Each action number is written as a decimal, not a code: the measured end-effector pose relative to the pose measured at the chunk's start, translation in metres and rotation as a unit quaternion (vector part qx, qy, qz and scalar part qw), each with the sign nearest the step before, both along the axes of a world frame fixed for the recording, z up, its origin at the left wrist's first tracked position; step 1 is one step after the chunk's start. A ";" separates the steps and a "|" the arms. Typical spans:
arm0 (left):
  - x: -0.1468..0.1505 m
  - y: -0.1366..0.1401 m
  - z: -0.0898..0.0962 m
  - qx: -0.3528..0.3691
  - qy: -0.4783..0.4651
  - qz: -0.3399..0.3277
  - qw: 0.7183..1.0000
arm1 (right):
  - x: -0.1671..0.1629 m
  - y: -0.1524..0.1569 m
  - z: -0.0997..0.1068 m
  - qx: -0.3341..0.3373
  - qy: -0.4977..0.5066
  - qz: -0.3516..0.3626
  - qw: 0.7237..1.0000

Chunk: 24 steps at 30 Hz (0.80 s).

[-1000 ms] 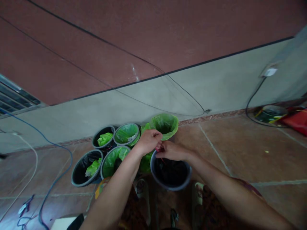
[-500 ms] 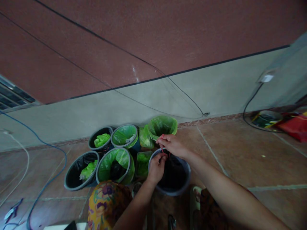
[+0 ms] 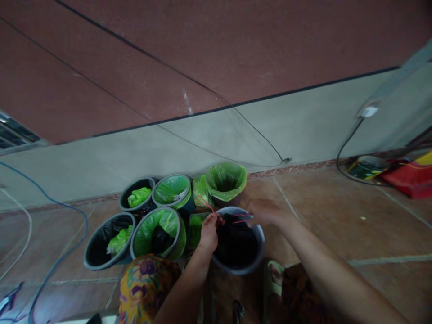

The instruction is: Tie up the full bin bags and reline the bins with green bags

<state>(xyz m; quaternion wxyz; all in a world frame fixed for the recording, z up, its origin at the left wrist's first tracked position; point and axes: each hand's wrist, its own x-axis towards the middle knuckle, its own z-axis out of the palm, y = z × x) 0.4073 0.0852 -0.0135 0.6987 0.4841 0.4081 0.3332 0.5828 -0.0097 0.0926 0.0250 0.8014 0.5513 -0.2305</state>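
Head view: your left hand (image 3: pixel 209 231) sits at the near-left rim of the grey bin (image 3: pixel 251 263), fingers pinched shut on a thin red drawstring (image 3: pixel 211 208). Your right hand (image 3: pixel 265 211) is at the far-right rim of that bin; it's blurred, so can't tell if those fingers are closed on the string or just resting there. A red strand runs across the bin mouth btwn the two hands.

Progress, as I judge it: the black bag (image 3: pixel 234 240) is inside the bin w/ its top gathered toward the middle, but the string isn't pulled tight or knotted yet, so closing is partway. Left of the grey bin, the green-lined bins (image 3: pixel 158 225) stand open, liners in place; one green-lined bin (image 3: pixel 226 180) is right behind it.
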 end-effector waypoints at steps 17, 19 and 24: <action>0.004 0.002 0.014 0.241 0.183 -0.297 0.906 | -0.017 0.035 -0.016 0.246 0.068 -0.005 0.967; 0.006 0.004 0.011 0.200 0.190 -0.247 0.929 | -0.016 0.036 -0.012 0.323 0.037 -0.064 0.943; 0.006 0.007 0.002 0.083 0.121 -0.172 0.974 | -0.016 0.032 -0.007 0.252 0.079 -0.083 0.961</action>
